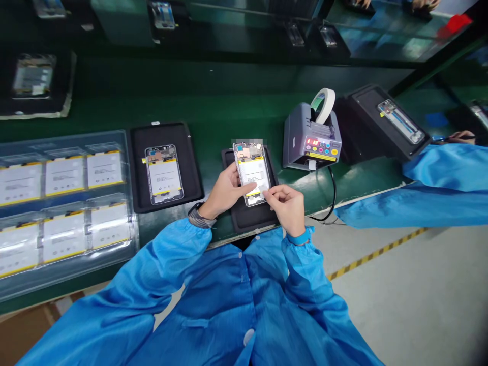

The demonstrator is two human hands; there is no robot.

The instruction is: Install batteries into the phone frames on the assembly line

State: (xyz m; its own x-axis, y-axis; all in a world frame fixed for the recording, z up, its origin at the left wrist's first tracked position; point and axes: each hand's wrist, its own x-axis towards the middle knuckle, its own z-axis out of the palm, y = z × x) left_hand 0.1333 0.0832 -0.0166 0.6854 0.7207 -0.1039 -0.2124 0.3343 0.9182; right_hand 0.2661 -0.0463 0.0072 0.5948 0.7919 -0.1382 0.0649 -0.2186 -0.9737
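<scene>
While my left grip (224,192) curls around the left side of the phone frame (251,152), one finger reaches onto the battery (252,178) that fills its lower half. My right grip (285,207) is pressed together, pinching what looks like a small pale tab (262,190) at the battery's lower right; my fingers hide most of it, so I cannot be sure what it is. The frame sits tilted in my hands over a black mat (251,219), and I cannot tell whether it touches the mat. It should feel light and stiff, but the glossy battery face looks slippery and easily dented, so the frame's long edges are the safe place to hold, with no hard pressure on the cell.

Both wrists are bent inward, with my forearms angling in from either side and my blue sleeves (163,264) gathered at the cuffs. A dark watch (198,216) circles my left wrist, and a blue band (300,237) circles my right.

On the green table (236,109), another frame (163,174) lies on its own mat to the left, beside a clear tray of batteries (64,213). To the right stand a tape dispenser (310,142) and a third frame (401,121) on a black stand.
</scene>
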